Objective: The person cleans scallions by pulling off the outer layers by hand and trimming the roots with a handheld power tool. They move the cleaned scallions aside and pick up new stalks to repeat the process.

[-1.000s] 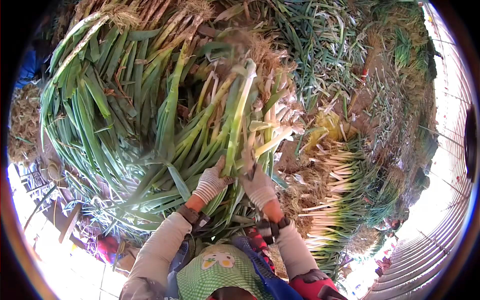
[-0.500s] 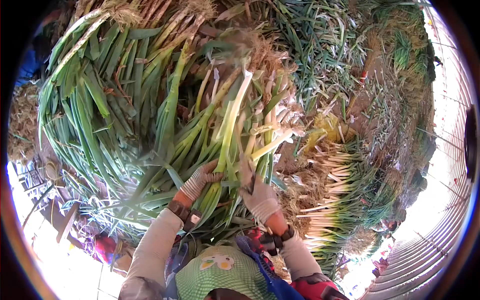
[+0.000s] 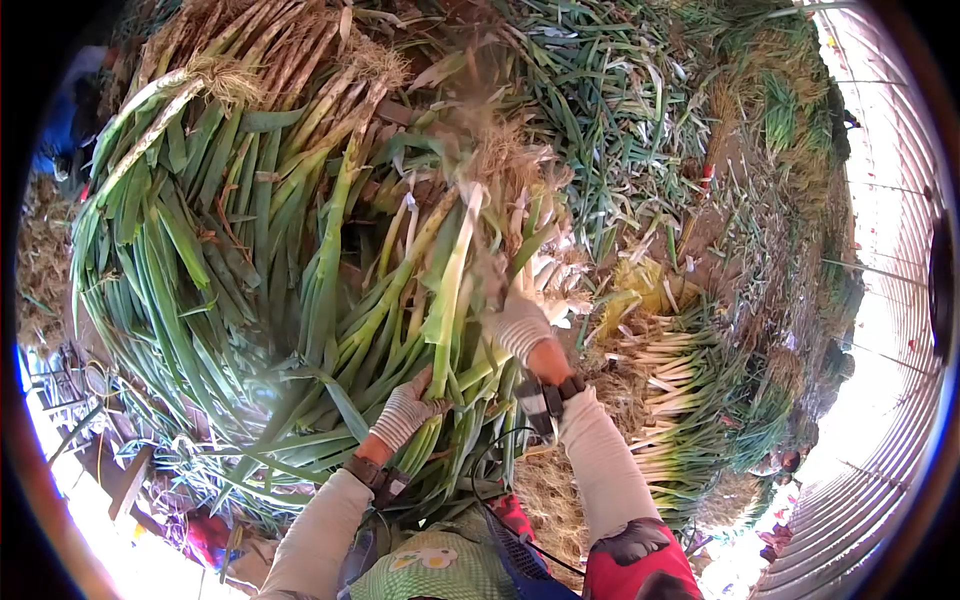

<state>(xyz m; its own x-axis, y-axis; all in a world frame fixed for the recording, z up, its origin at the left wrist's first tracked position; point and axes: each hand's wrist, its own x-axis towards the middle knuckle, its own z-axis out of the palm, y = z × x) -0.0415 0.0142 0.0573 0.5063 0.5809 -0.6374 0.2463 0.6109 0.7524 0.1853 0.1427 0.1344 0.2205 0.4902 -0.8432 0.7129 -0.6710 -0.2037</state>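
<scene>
1. While the left hand (image 3: 408, 408) clamps the green leaf end of the leek bundle (image 3: 440, 300), gloved fingers curled tight round the stalks, the bundle lies across the person's lap area, white shanks pointing away, on top of the big heap.
2. Change since a second ago: the right hand (image 3: 520, 322) has moved up from beside the left hand to the pale shank part of the bundle, near the root ends. Its fingers look closed on one or two stalks; blur there, exact pinch hard to tell.
3. Left hand has slid slightly lower toward the leaf tips; the head view has tipped a bit too.
4. Judgement: hands now spread apart along the bundle, so work looks shifted from gripping the middle to handling the shank or root end, likely stripping or sorting.
5. Around: large heap of uncleaned leeks (image 3: 220, 220) to the left, rooty ends (image 3: 300, 40) at top.
6. Trimmed white leeks (image 3: 680, 380) in a row to the right, near but apart from the right forearm.
7. Loose leaf scraps (image 3: 620, 110) cover the ground beyond.
8. In the way: overlapping leaves from the heap tangle with the held bundle.
</scene>
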